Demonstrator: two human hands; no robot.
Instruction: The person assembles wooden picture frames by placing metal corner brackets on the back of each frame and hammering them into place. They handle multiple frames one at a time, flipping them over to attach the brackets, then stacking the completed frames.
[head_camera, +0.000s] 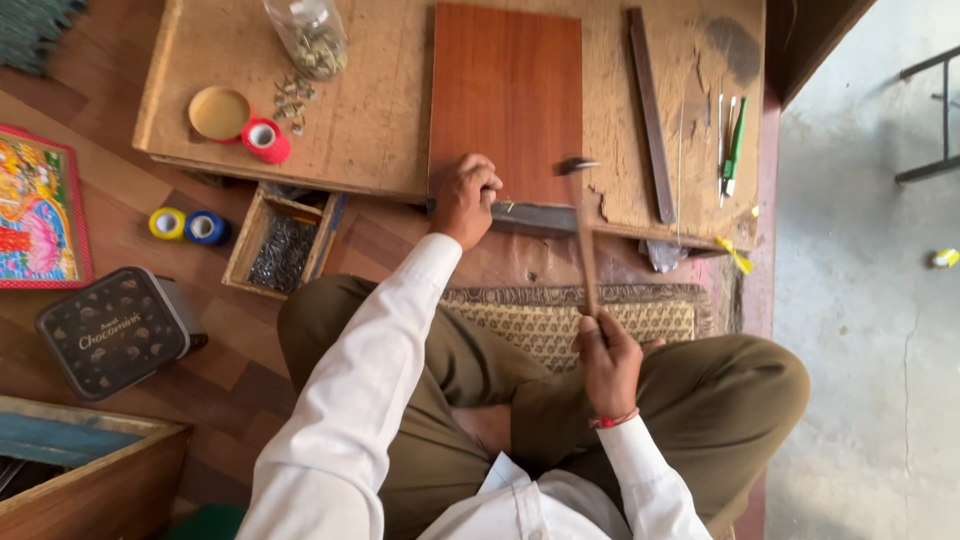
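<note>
Head view: left hand (464, 197) pinches a small nail (503, 205) at the reddish board's (507, 95) near edge; right hand (607, 362) grips the hammer (583, 235). Dark rectangular tin (115, 330) lies far left.

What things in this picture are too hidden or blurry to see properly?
All in the head view:
- Nail: too small to make out beside the left hand fingers.
- Hammer head: blurred.
- Plastic jar: top cut off by the picture's upper edge.
- Wooden box: cut off by the lower and left edges.
- Small tray: its dark contents are too small to tell, and the low table covers its far end.
</note>
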